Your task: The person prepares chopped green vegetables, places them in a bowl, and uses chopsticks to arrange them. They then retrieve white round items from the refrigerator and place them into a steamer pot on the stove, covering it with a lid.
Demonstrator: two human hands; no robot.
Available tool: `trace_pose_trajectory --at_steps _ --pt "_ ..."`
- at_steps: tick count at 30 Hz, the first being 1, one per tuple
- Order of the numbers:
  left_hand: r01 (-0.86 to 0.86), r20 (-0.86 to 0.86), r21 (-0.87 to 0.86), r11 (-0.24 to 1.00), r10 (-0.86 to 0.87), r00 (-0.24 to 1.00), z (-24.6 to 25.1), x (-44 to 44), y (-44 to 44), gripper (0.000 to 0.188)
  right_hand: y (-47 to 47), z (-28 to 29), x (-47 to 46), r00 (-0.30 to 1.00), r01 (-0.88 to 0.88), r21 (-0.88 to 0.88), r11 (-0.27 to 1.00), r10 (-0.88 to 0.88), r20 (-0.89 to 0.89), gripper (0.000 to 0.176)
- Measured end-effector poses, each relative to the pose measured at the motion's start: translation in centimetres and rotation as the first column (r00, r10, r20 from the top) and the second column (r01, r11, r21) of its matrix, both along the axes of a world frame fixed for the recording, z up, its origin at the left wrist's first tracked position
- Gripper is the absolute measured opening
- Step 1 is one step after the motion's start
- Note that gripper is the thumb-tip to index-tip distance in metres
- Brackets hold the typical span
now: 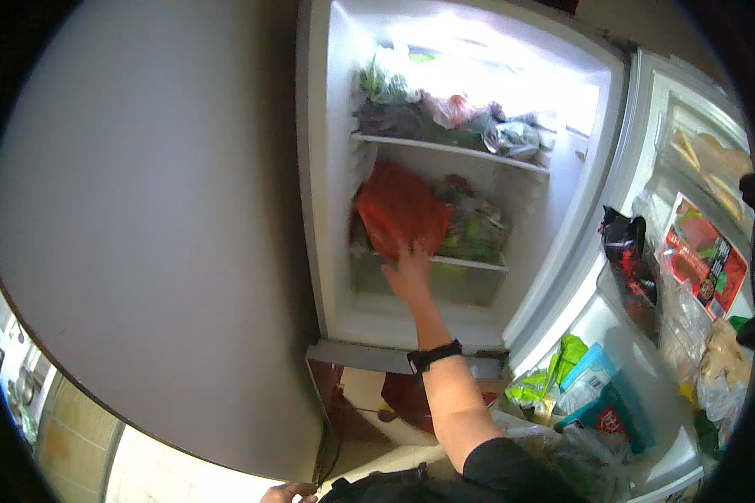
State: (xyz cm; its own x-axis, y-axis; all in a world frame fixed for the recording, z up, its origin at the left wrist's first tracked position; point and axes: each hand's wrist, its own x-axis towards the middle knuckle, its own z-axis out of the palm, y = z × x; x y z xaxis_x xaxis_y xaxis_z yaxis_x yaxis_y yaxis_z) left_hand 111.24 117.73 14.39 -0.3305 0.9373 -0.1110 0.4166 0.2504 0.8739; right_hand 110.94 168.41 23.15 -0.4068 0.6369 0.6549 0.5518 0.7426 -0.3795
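Note:
A red plastic bag (pixel 402 204) sits on the middle shelf of an open refrigerator (pixel 318 188), towards its left side. My right hand (pixel 409 273) reaches in, its fingertips against the lower front of the bag and its thumb apart to the left. The bag's contents are hidden, and its outline is slightly blurred. A black band (pixel 435 356) circles my right wrist. At the bottom edge of the view, only part of my left hand (pixel 289 493) shows, with bent fingers. Whether it holds anything is unclear.
Bagged vegetables (pixel 387 78) and other plastic bags crowd the upper shelf (pixel 453 149). Bagged greens (pixel 478 226) lie right of the red bag. The open door (pixel 642 132) on the right holds several packets, including a blue one (pixel 588 377). A large grey panel (pixel 151 207) stands at left.

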Motion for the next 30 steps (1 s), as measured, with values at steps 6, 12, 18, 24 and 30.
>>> trace_pose_trajectory --at_steps 6,12,18,24,30 --pt "-0.021 0.043 -0.057 0.998 0.023 0.999 -0.5 -0.9 -1.2 0.025 -3.7 -5.2 1.0 0.987 -0.133 -0.078 0.988 0.124 -0.105 0.064" --pt "0.090 0.039 -0.200 0.976 -0.084 0.996 0.3 -1.6 -4.9 0.025 -15.7 -21.0 12.2 0.702 -0.493 -0.661 0.566 0.708 0.083 0.049" --pt "0.293 0.059 -0.268 0.918 -0.288 0.956 0.0 -2.1 -5.3 0.024 -28.5 -37.3 38.2 0.885 -0.158 -0.983 0.099 -0.427 -0.185 0.029" --pt "0.537 -0.111 -0.091 0.839 -0.545 0.831 1.2 1.3 -1.5 0.027 -39.0 -32.6 65.2 -0.591 -0.201 -0.540 0.818 -0.540 -0.599 0.040" --pt "0.641 -0.063 -0.012 0.768 -0.640 0.766 4.4 10.0 0.2 0.025 -38.6 -20.5 70.7 -0.189 -0.262 -0.307 0.915 -0.361 -0.913 0.076"
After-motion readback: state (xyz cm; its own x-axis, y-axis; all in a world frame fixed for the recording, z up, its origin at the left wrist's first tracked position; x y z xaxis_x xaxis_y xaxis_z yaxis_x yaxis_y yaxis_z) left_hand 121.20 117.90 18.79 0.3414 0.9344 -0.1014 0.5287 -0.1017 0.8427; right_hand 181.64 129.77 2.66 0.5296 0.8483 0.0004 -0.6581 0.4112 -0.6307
